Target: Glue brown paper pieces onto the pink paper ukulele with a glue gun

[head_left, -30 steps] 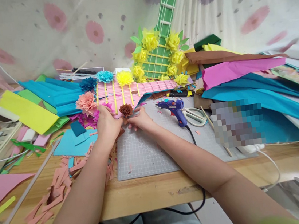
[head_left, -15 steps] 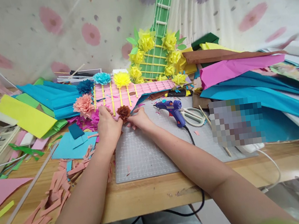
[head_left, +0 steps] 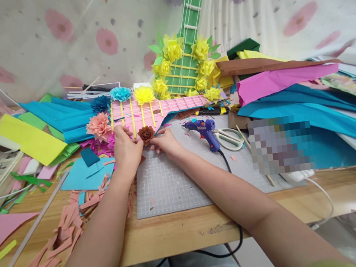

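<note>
A brown paper flower (head_left: pixel 146 135) sits at the near edge of a pink paper guitar (head_left: pixel 122 125) with yellow strips and white strings. My left hand (head_left: pixel 127 152) closes on the flower's left side, thumb and fingers pressed at its rim. From the right, my right hand (head_left: pixel 165 144) pinches the flower's lower edge. Around the guitar's far and left edges are a yellow flower (head_left: pixel 144 95), a light blue flower (head_left: pixel 120 94), a dark blue flower (head_left: pixel 100 104) and a salmon flower (head_left: pixel 98 126). Magenta petals show partly behind my left hand.
A purple glue gun (head_left: pixel 206 130) and white-handled scissors (head_left: pixel 229 139) lie on the grey cutting mat (head_left: pixel 175 190). Behind stands a green paper guitar (head_left: pixel 185 69) with yellow flowers. Salmon scraps (head_left: pixel 67 227) lie left, crepe paper (head_left: pixel 289 81) right. A black cord hangs over the front edge.
Both hands stay at the brown flower, and their grip looks nearly the same. The whole view has shifted very slightly; nothing has been let go.
</note>
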Available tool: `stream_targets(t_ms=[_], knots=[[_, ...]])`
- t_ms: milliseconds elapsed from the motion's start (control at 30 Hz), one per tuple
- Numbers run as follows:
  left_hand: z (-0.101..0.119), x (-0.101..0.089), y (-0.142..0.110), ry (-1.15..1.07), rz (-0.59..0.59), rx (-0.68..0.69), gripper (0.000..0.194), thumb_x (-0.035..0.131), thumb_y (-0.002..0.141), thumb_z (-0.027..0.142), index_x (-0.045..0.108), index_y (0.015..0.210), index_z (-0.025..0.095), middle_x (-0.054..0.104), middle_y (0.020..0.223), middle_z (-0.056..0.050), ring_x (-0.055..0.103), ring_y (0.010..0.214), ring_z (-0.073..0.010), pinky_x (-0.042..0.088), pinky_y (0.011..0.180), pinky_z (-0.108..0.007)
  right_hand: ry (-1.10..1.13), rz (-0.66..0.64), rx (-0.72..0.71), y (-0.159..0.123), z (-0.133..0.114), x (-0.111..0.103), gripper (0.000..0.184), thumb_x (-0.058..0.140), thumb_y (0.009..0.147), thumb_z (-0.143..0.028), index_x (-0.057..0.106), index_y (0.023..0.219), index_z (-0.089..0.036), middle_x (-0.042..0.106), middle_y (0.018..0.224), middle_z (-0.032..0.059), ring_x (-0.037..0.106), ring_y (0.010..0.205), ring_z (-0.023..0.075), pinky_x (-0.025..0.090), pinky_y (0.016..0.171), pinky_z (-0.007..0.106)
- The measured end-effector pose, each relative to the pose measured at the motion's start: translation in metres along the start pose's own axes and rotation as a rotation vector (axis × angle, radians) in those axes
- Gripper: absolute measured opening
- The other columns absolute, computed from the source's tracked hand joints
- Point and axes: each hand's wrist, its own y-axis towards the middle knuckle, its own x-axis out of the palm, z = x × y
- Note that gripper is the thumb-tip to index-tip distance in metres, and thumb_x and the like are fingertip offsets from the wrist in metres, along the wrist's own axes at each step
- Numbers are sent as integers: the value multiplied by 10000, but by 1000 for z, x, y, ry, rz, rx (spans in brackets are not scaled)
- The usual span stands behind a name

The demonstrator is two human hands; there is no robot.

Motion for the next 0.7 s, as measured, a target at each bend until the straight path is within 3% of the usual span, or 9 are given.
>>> stream_targets(t_ms=[133,300,700], knots=[[1,0,0,-64,9,-21,419,624,654,64,303,864,231,491,868,42,580,587,-73,488,618,-263,30,-2,-15,-1,0,0,427,625,740,-65,362,1059,-170,538,428,-123,483,309,83,297,335,159],[0,0,1,-219,-14,-115,361,583,688,99,301,870,233,503,904,22,585,569,-67,466,468,-204,103,-16,-22,-9,-6,-1,413,586,751,-34,339,1053,-171,555,443,-110,476,325,78,291,328,156],[3,-6,0,-170,25,-136,355,575,675,95,363,925,230,562,908,-6,530,505,-78,442,387,-223,10,-23,25,-11,-7,-5,399,621,706,-82,343,959,-215,559,484,-91,533,370,100,288,347,144]])
